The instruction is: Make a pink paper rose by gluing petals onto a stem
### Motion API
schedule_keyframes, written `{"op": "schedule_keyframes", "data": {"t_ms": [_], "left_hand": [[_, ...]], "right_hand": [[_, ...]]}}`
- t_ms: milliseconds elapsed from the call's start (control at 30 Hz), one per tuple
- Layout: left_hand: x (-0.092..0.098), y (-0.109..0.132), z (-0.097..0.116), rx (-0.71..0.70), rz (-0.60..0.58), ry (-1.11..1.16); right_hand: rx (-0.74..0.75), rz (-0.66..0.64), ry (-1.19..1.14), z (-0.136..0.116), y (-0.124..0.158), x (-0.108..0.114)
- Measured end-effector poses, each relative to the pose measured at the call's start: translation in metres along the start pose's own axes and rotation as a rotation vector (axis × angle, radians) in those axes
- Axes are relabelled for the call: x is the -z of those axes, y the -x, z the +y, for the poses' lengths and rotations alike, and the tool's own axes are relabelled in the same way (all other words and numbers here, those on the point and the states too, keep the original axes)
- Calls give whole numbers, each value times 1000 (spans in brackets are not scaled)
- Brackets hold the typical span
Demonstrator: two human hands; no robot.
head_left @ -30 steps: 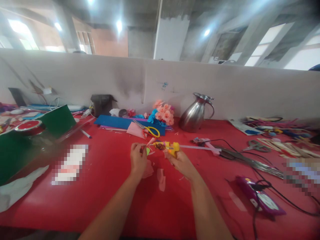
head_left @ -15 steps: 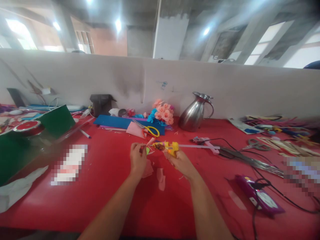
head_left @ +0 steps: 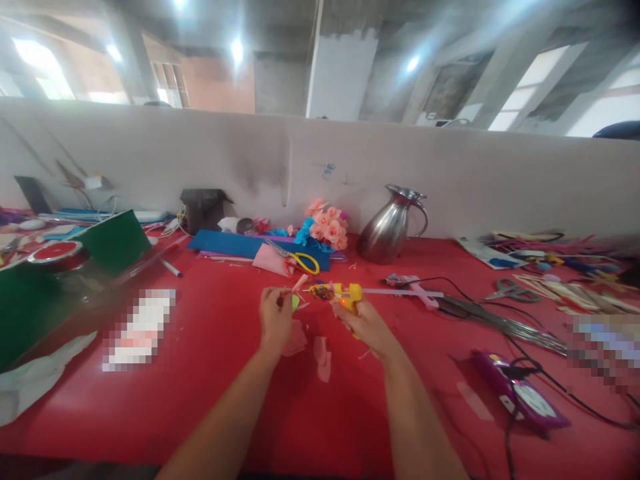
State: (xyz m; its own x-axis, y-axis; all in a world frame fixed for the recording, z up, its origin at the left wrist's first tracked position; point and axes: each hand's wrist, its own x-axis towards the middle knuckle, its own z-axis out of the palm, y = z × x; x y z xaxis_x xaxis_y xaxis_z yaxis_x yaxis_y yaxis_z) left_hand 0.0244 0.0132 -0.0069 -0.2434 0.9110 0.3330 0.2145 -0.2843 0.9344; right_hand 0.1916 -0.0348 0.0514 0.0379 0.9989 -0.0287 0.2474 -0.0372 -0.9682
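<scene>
My right hand [head_left: 363,322] is wrapped round the handle of a yellow hot glue gun [head_left: 354,297], with a long glue stick [head_left: 400,293] out of its back end. The gun's nozzle points left, a little way from my left hand [head_left: 275,319]. That hand's fingers are closed on a small pink paper piece [head_left: 301,283], which sticks up from the fingertips. A bit of light green [head_left: 295,303] shows beside these fingers; I cannot tell what it is. Below the hands, pink paper pieces [head_left: 323,360] lie on the red table [head_left: 320,427].
Yellow-handled scissors [head_left: 304,261] lie on pink paper over a blue sheet [head_left: 225,245]. Behind are pink paper flowers [head_left: 330,227] and a metal jug [head_left: 393,227]. To the right are grey scissors [head_left: 515,290], a purple power box [head_left: 517,390] and black cables. A green board [head_left: 117,247] stands left.
My right hand has drawn the glue gun slightly right, so its nozzle is farther from the pink paper piece. The left hand has hardly moved.
</scene>
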Motion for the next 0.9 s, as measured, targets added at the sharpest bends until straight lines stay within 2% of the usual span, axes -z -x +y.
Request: {"op": "schedule_keyframes", "data": {"t_ms": [600, 900], "left_hand": [[-1, 2, 0, 8, -57, 22], [1, 4, 8, -50, -55, -32]], "right_hand": [[-12, 4, -20, -1, 1, -4], [-14, 15, -22, 1, 0, -4]]}}
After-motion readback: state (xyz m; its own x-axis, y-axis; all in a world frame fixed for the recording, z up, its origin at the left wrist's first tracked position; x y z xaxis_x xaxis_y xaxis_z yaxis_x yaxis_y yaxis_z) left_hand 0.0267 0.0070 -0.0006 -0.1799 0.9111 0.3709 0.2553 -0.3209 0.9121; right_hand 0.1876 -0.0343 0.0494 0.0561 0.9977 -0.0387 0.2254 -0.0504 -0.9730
